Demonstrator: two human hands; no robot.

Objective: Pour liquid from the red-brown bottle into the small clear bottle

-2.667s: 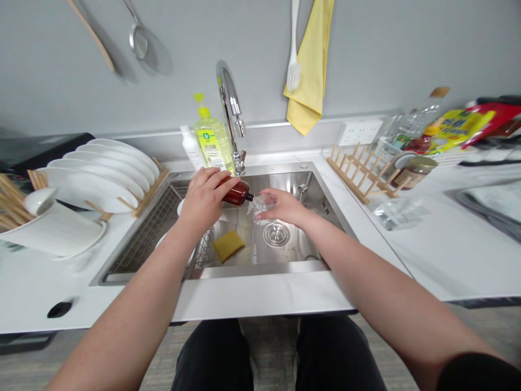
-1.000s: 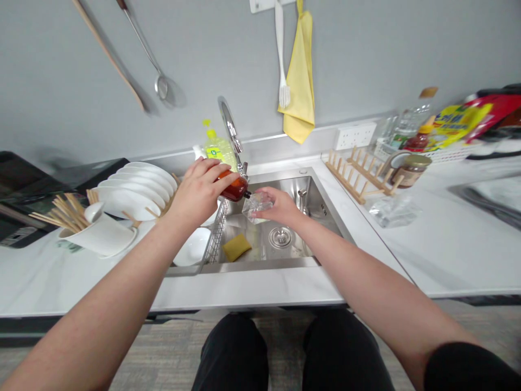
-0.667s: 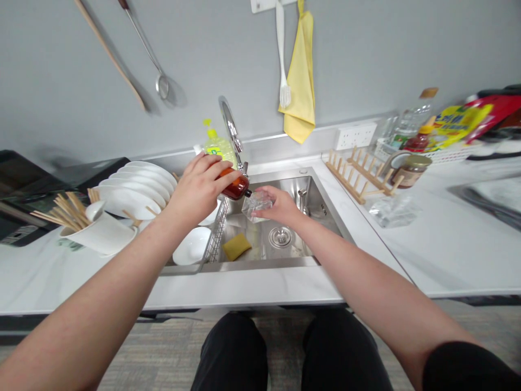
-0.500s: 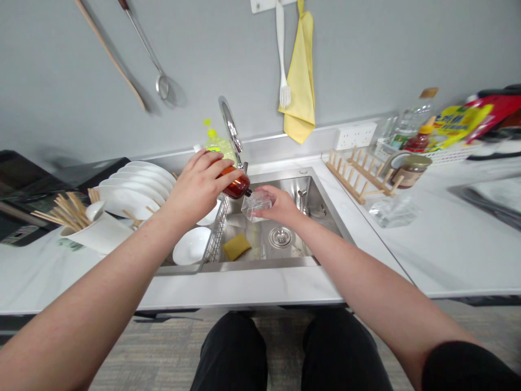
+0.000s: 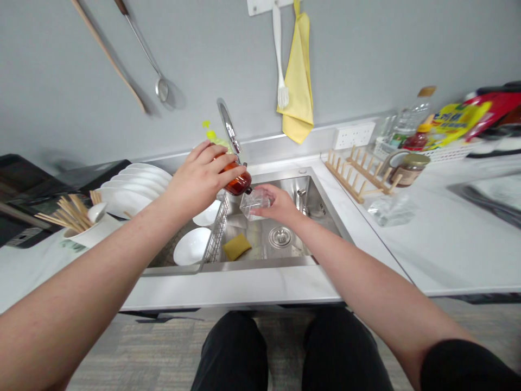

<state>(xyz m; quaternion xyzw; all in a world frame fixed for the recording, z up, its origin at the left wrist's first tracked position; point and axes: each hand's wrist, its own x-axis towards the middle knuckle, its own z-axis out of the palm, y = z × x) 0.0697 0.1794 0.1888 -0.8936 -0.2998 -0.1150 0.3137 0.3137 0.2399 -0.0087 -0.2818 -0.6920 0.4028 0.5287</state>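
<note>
We look down over a steel sink [image 5: 260,264] set in a white counter, with two bare arms reaching in from the near side. Our left hand [image 5: 203,176] curls its fingers over a brown bottle [image 5: 236,184], gripping it from above; we cannot see how the thumb sits underneath. The bottle slants down toward the right, and the tilt brings its dark tip to the mouth of a clear cup [image 5: 253,204]. Whether the two touch, we cannot tell. Our right hand [image 5: 280,205] pinches the cup between thumb and fingers from its right side, which leaves the mouth facing the bottle. Both are held above the sink, presumably so any drips land in the basin.

Below them, a yellow sponge [image 5: 236,247] lies on the sink floor, left of the drain [image 5: 280,237]. Farther left, a wire divider [image 5: 215,236] stands beside white bowls [image 5: 192,247], seemingly to keep them out of the basin's middle. The tap [image 5: 229,125] rises at the far side. On the left counter, white plates [image 5: 130,190] stand in a slanting row; on the right is a wooden rack [image 5: 364,171]. A yellow cloth [image 5: 298,81] hangs on the far wall, perhaps to dry.
</note>
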